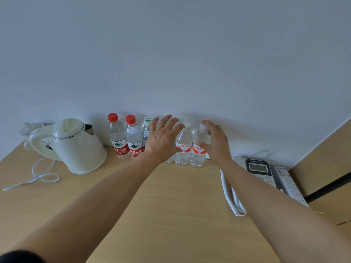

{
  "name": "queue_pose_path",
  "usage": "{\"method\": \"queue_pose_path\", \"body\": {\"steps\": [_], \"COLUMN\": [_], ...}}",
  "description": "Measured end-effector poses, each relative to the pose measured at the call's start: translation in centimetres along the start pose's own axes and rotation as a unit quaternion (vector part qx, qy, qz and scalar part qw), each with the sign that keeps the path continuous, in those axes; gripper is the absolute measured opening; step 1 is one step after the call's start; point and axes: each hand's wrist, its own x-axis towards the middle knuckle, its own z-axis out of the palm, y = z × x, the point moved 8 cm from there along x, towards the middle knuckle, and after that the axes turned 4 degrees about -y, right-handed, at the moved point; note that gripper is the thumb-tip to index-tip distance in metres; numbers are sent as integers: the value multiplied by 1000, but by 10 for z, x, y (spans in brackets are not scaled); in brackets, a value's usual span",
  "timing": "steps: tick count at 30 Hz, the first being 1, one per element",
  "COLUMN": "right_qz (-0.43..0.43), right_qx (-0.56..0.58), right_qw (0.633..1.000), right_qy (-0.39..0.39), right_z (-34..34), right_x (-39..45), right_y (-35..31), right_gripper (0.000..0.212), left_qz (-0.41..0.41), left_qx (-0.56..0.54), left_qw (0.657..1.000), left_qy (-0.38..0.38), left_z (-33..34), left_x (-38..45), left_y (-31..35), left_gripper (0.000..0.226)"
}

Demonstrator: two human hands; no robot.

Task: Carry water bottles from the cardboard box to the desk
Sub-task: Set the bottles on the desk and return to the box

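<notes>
From the head camera, a row of water bottles stands upright along the wall at the back of the tabletop (171,205). From the left come two red-capped bottles (116,138), touching side by side, then a green-capped bottle (146,130), mostly hidden behind the left hand (161,138). A further bottle sits behind that hand, only its base showing. Right of it stand two white-capped bottles with orange labels: the inner bottle (183,147) and the outer bottle (198,149), touching one another.

The left hand's grip is wide, fingers spread and straight, raised in front of the row and holding nothing. The right hand (216,142) has its grip around the outer bottle, thumb across the front near the label and fingers curled at the neck and cap. That bottle stands on the tabletop.

To the left of the bottles sits a cream kettle (77,147), its white cord (38,175) looped on the tabletop. To the right lie a desk phone (258,171) and, just beside it, a remote (290,185).
</notes>
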Motion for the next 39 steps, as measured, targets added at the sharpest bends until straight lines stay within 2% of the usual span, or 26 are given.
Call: {"method": "queue_pose_path", "body": {"steps": [18,28,39], "right_qz": [14,16,8], "right_qx": [-5,-19,-43], "right_qw": [1000,999,996], "right_qy": [-11,-39,-83], "right_z": [2,0,-15], "right_x": [3,3,1], "right_y": [-1,1,-8], "right_gripper": [70,74,62], "left_qz": [16,12,-39], "left_qx": [23,17,33], "left_qw": [997,998,995], "left_qy": [-66,-64,-83], "left_z": [5,-5,-25], "left_x": [5,5,10], "left_y": [0,-2,-6], "left_gripper": [82,77,71]}}
